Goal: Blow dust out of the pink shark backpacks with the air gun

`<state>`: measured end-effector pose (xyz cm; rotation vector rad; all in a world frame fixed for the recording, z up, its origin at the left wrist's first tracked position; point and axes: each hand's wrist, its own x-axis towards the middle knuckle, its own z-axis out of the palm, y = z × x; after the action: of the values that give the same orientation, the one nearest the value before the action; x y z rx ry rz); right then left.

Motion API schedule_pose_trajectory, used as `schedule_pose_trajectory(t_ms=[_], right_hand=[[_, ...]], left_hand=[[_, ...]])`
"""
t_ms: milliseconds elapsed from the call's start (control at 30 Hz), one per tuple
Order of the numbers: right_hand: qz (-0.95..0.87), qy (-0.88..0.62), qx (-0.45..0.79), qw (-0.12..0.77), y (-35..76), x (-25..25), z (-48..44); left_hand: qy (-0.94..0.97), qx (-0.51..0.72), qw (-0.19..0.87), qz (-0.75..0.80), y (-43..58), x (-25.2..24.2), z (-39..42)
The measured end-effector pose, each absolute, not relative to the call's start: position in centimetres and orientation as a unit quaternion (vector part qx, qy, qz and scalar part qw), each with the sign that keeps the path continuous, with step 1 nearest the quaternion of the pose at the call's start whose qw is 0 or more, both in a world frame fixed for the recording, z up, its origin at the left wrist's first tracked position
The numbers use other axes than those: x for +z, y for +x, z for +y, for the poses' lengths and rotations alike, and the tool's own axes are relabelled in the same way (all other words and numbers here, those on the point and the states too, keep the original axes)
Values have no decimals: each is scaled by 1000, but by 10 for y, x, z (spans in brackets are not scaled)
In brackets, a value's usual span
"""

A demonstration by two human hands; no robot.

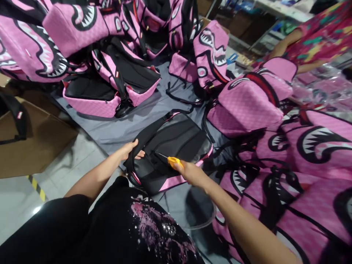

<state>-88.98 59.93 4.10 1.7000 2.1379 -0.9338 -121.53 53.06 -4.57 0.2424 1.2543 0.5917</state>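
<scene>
1. Gripping the strap (151,128), you are wrapping the fingers of your left hand (131,149) around it.
2. Your right hand (190,173) is clenching yellow snips (172,160) over the backpack (180,141), lying back-up on the mat (123,128).

Pink backpacks (247,102) on grey sheet (143,123)

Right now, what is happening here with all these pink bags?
A person's left hand grips the black strap of a backpack lying face down on a grey sheet. The right hand holds yellow-handled scissors, blades pointing at its back panel. Pink shark-mouth backpacks lie all around; another person is beyond them.
</scene>
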Motion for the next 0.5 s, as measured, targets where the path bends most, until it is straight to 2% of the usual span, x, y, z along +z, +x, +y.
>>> schedule_pose_trajectory(t_ms=[133,167,267,300,333,433,500], right_hand=[[680,677,-226,167,-891,54,610],[677,667,-254,178,-895,58,612],[675,520,-474,222,-921,65,609],[668,493,-512,221,-930,66,609],[668,510,-505,198,-939,67,611],[671,635,-365,116,-954,71,621],[664,608,-407,153,-953,76,620]], left_hand=[[71,272,780,559,-1217,-60,538],[60,266,788,553,-1217,-61,540],[29,238,798,553,-1216,-60,546],[24,231,798,556,-1217,-60,548],[22,226,797,560,-1217,-59,550],[44,211,785,581,-1218,-55,551],[85,214,758,610,-1214,-50,548]])
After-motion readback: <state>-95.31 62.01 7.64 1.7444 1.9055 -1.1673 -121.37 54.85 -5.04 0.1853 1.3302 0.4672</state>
